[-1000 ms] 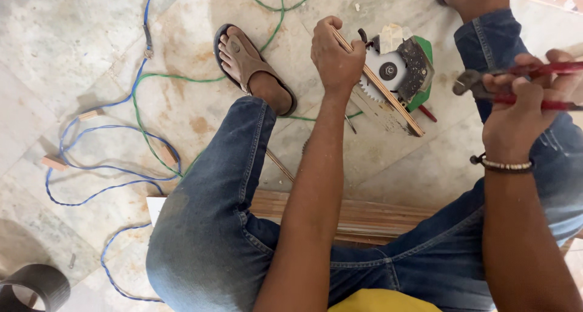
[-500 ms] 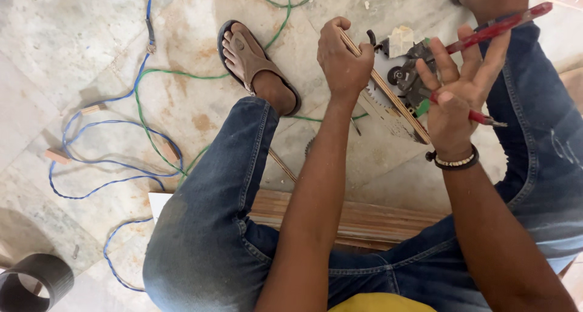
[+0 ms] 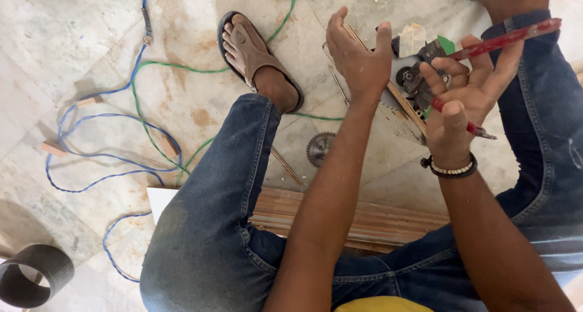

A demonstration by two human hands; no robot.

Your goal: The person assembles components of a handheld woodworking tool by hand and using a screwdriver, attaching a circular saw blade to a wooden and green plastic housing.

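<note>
— Where is the power saw (image 3: 419, 75)?
— Far right, on the marble floor (image 3: 182, 51) between the two hands, partly hidden behind them.

— State of the left hand (image 3: 358, 54)?
— Fingers loosely curled against a thin wooden strip (image 3: 398, 96) slanting past the saw; thumb raised, no firm pinch visible.

— And the right hand (image 3: 464, 96)?
— Palm up, fingers spread, red-handled pliers (image 3: 504, 41) lying loose across the fingers, one handle far, the other near the thumb. Beaded bracelet (image 3: 452, 168) at the wrist.

— Around that?
— Loose round saw blade (image 3: 319, 148) flat on the floor, just left of the left forearm. Sandalled foot (image 3: 252, 54) further left. Green cable (image 3: 182, 69) and blue cable (image 3: 103, 166) looping at left. Wooden boards (image 3: 364, 218) nearer, under the legs. Black ring (image 3: 33, 275) at near left corner.
</note>
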